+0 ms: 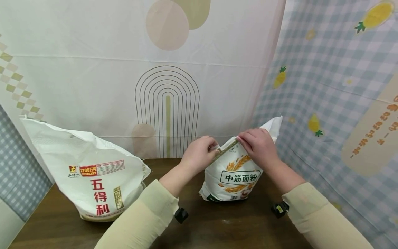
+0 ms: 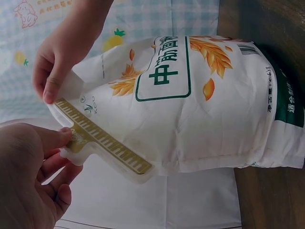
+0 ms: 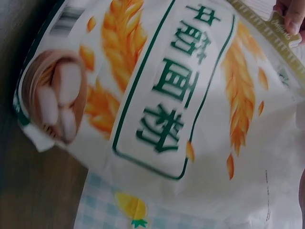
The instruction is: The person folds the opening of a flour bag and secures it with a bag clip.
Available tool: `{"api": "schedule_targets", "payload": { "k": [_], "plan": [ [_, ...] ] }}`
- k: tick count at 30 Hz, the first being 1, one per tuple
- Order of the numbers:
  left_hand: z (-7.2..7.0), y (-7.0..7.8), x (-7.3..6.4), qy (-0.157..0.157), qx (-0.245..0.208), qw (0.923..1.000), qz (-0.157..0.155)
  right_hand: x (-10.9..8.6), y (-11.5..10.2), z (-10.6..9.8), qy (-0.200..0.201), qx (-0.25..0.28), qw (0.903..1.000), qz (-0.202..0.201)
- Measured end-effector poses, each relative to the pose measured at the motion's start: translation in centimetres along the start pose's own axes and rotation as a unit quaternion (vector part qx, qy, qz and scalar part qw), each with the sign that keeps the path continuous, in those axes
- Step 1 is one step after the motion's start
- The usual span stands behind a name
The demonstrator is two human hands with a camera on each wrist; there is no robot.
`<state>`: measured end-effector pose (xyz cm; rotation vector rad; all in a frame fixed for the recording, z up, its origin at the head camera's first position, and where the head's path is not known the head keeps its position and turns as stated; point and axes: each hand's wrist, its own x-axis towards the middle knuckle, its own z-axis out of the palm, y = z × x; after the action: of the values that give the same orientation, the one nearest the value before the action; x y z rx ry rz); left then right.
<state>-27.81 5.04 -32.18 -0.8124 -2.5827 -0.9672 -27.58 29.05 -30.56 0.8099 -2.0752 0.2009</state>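
A white flour bag (image 1: 214,180) with green lettering and orange wheat ears stands on the table, its top folded over. Along that fold lies a gold bag clip (image 2: 107,138) marked like a ruler, with a tab at its middle. My left hand (image 1: 199,154) pinches the tab between thumb and fingers, as the left wrist view shows. The right hand (image 1: 259,145) grips the folded top of the bag, its thumb tip right at the clip's far end. One corner of the bag sticks up beyond the right hand.
A larger white flour bag (image 1: 62,152) with red lettering stands on the left of the brown wooden table (image 1: 230,228), its top loose and slanting. White patterned cloth (image 1: 93,90) hangs behind, and blue checked cloth (image 1: 311,86) hangs along the right side.
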Motion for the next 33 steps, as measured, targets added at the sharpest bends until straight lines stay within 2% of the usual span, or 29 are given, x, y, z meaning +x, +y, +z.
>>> {"api": "schedule_targets", "payload": {
  "k": [11,26,33],
  "plan": [
    [0.2,-0.4,-0.2,-0.006,-0.013,0.9999,-0.005,-0.4,0.8,0.1,0.045,-0.046,0.9953,-0.074],
    [0.5,-0.8,-0.2,-0.005,-0.023,0.9997,-0.009,-0.6,1.1,0.5,0.049,-0.05,0.9948,-0.074],
    [0.7,-1.0,-0.3,0.016,-0.021,0.9996,0.003,-0.5,1.2,0.7,0.051,-0.051,0.9944,-0.077]
  ]
}}
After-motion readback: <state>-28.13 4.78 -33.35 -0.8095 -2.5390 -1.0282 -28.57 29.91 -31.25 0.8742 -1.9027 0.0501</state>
